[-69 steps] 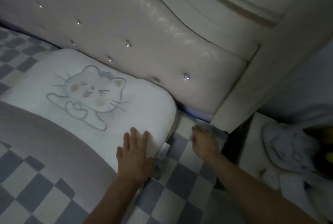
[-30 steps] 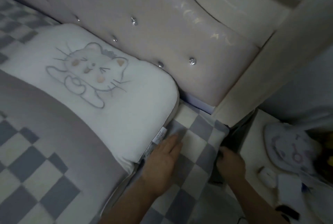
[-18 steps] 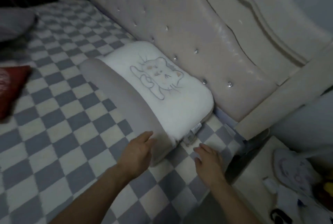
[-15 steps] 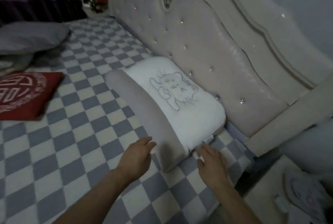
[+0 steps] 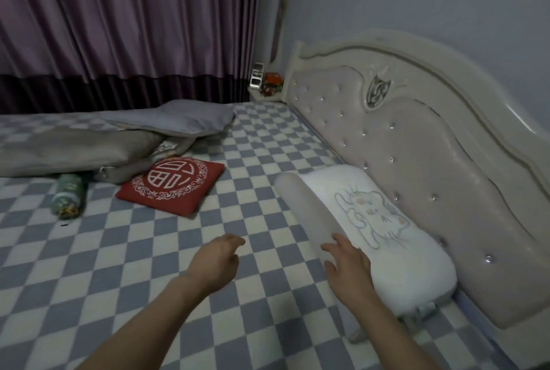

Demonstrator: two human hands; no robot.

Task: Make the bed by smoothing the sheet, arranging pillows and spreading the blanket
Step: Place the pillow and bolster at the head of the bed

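Checked sheet [image 5: 148, 265] covers the bed; over it the left hand [image 5: 215, 262] hovers loosely curled, holding nothing, and the right hand [image 5: 348, 268], fingers spread, rests by the cat pillow [image 5: 387, 235] at the headboard [image 5: 431, 161]. Best fetch the red cushion [image 5: 171, 183] and grey pillow [image 5: 184, 118] next, then the blanket [image 5: 68, 149].

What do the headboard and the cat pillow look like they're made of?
The headboard looks like padded faux leather, glossy and button-tufted with small shiny studs, set in a cream frame with a lacquered shine, possibly wood. The cat pillow looks like soft matte white fabric, perhaps plush, with a stitched or printed cat outline; its firm rounded contour hints at foam inside.
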